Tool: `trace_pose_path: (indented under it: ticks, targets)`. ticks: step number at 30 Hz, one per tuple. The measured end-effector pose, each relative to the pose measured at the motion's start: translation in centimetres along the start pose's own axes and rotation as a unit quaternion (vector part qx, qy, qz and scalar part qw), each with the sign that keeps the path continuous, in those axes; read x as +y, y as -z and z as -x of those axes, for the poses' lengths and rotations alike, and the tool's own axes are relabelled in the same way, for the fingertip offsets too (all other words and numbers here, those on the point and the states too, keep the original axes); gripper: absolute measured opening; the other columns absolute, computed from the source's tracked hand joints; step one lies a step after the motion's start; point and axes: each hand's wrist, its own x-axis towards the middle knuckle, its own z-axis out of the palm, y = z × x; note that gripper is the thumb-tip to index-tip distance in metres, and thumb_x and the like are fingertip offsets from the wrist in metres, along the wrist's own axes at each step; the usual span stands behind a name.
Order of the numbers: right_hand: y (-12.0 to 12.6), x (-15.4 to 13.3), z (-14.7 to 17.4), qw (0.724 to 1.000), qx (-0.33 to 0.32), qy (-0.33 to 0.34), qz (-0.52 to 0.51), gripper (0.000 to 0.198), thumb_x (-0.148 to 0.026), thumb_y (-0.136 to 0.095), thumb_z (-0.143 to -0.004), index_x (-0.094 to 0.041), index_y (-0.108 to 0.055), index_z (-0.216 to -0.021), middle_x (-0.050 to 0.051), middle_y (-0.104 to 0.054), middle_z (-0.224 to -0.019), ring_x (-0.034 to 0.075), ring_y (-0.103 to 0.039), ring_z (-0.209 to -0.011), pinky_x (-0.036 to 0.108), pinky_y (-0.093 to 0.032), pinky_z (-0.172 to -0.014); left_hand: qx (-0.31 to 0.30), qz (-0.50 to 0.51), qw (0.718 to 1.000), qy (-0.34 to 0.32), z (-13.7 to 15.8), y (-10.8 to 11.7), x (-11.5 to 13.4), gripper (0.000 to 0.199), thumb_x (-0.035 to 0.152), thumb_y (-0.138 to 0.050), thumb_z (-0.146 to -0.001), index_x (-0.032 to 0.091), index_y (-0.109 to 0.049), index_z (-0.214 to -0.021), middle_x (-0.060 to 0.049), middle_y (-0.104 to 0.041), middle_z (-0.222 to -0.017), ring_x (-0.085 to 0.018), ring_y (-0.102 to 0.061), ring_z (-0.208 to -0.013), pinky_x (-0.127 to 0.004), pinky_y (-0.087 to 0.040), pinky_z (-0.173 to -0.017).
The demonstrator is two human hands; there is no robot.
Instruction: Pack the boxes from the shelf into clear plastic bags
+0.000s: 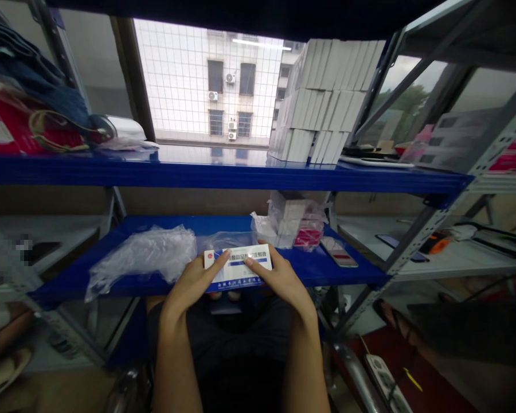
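Between both hands, a flat white-and-blue medicine box (241, 274) with printed characters is held just above the front edge of the lower blue shelf. My left hand (195, 281) grips its left end, thumb across the top face. On the right end my right hand (284, 279) does the same, with its thumb on the printed face; the other fingers are mostly hidden beneath. Behind the box, a clear plastic bag (227, 238) lies on the shelf. Crumpled clear plastic bags (148, 258) are piled to the left of my left hand.
Wrapped white and pink boxes (296, 223) stand beyond my right hand, near a phone (339, 252). Stacked white boxes (322, 103) rise on the upper blue shelf (198, 172). At lower right, a power strip (387, 381) lies on the floor. Parts of other people show at both sides.
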Motion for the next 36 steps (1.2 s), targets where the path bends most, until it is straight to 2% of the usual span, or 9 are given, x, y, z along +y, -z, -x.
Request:
trace_pose_path:
  ticks: [3, 6, 9, 12, 17, 24, 27, 32, 36]
  targets:
    - [0.5, 1.1, 0.4, 0.999, -0.008, 0.044, 0.007, 0.097, -0.052, -0.087, -0.071, -0.024, -0.044, -0.154, 0.007, -0.075, -0.120, 0.029, -0.072, -0.107, 0.041, -0.057, -0.095, -0.004, 0.017, 0.998, -0.065, 0.2, 0.4, -0.9, 0.052, 0.056, -0.072, -0.083, 0.020, -0.068, -0.119, -0.007, -0.078, -0.096, -0.024, -0.074, -0.082, -0.029, -0.060, -0.067]
    - [1.1, 1.6, 0.6, 0.992, -0.004, 0.123, 0.021, 0.123, -0.044, -0.097, -0.056, -0.024, -0.034, -0.160, 0.011, -0.062, -0.143, 0.033, -0.062, -0.128, 0.044, -0.050, -0.108, -0.019, 0.025, 0.988, -0.152, 0.3, 0.8, -1.5, 0.071, 0.040, -0.090, -0.066, 0.024, -0.060, -0.129, -0.009, -0.073, -0.118, -0.028, -0.072, -0.107, -0.035, -0.061, -0.086]
    - [1.2, 1.7, 0.2, 0.981, 0.035, 0.182, 0.053, 0.104, -0.037, -0.095, -0.061, -0.023, -0.045, -0.151, 0.013, -0.059, -0.147, 0.034, -0.058, -0.133, 0.045, -0.047, -0.111, 0.000, 0.006, 0.974, -0.227, -0.1, 0.8, -1.8, 0.079, 0.030, -0.094, -0.060, 0.027, -0.057, -0.129, -0.010, -0.065, -0.133, -0.030, -0.062, -0.127, -0.040, -0.057, -0.098]
    - [0.6, 1.8, -0.6, 0.957, 0.104, 0.266, 0.061, 0.071, -0.025, -0.080, -0.076, -0.024, -0.051, -0.141, 0.014, -0.050, -0.155, 0.032, -0.051, -0.141, 0.048, -0.042, -0.116, 0.055, -0.014, 0.956, -0.288, -0.7, 0.4, -1.8, 0.064, 0.025, -0.085, -0.072, 0.029, -0.057, -0.129, -0.011, -0.050, -0.152, -0.029, -0.051, -0.140, -0.042, -0.052, -0.106]
    - [-0.5, 2.2, -1.4, 0.917, 0.181, 0.351, 0.062, 0.067, -0.018, -0.069, -0.082, -0.028, -0.046, -0.145, 0.011, -0.044, -0.160, 0.029, -0.042, -0.148, 0.051, -0.037, -0.121, 0.090, 0.023, 0.945, -0.315, -1.1, -0.1, -1.9, 0.056, 0.014, -0.071, -0.080, 0.031, -0.057, -0.132, -0.010, -0.037, -0.162, -0.028, -0.054, -0.137, -0.039, -0.056, -0.100]
    - [-1.2, 2.9, -1.8, 0.953, 0.184, 0.239, 0.005, 0.093, -0.037, -0.085, -0.075, -0.025, -0.041, -0.156, 0.012, -0.055, -0.152, 0.032, -0.057, -0.136, 0.045, -0.049, -0.113, 0.075, 0.100, 0.962, -0.242, -1.4, -0.2, -2.0, 0.088, 0.024, -0.084, -0.075, 0.035, -0.043, -0.152, -0.011, -0.052, -0.152, -0.027, -0.064, -0.125, -0.036, -0.061, -0.094]
    - [-2.8, 3.8, -2.8, 0.961, 0.201, 0.187, -0.044, 0.102, -0.045, -0.087, -0.073, -0.022, -0.037, -0.158, 0.013, -0.058, -0.150, 0.032, -0.059, -0.134, 0.045, -0.050, -0.111, 0.095, 0.157, 0.954, -0.239, -3.1, -1.6, -2.7, 0.079, 0.032, -0.082, -0.079, 0.027, -0.047, -0.150, -0.012, -0.062, -0.142, -0.025, -0.068, -0.118, -0.036, -0.059, -0.097]
    - [-5.1, 6.5, -4.1, 0.968, 0.191, 0.161, -0.029, 0.099, -0.047, -0.073, -0.086, -0.021, -0.019, -0.165, 0.015, -0.044, -0.161, 0.029, -0.047, -0.145, 0.048, -0.038, -0.119, 0.139, 0.180, 0.950, -0.214, -6.4, -4.8, -5.5, 0.074, 0.034, -0.078, -0.082, 0.022, -0.048, -0.148, -0.012, -0.066, -0.136, -0.024, -0.066, -0.120, -0.035, -0.055, -0.101]
    - [-5.5, 9.0, -4.4, 0.965, 0.212, 0.120, 0.098, 0.090, -0.052, -0.075, -0.084, -0.028, -0.033, -0.160, 0.013, -0.042, -0.162, 0.037, -0.026, -0.155, 0.066, -0.025, -0.120, 0.173, 0.188, 0.955, -0.152, -7.7, -5.9, -8.0, 0.062, 0.032, -0.073, -0.084, 0.022, -0.055, -0.142, -0.011, -0.069, -0.132, -0.025, -0.067, -0.119, -0.035, -0.055, -0.100]
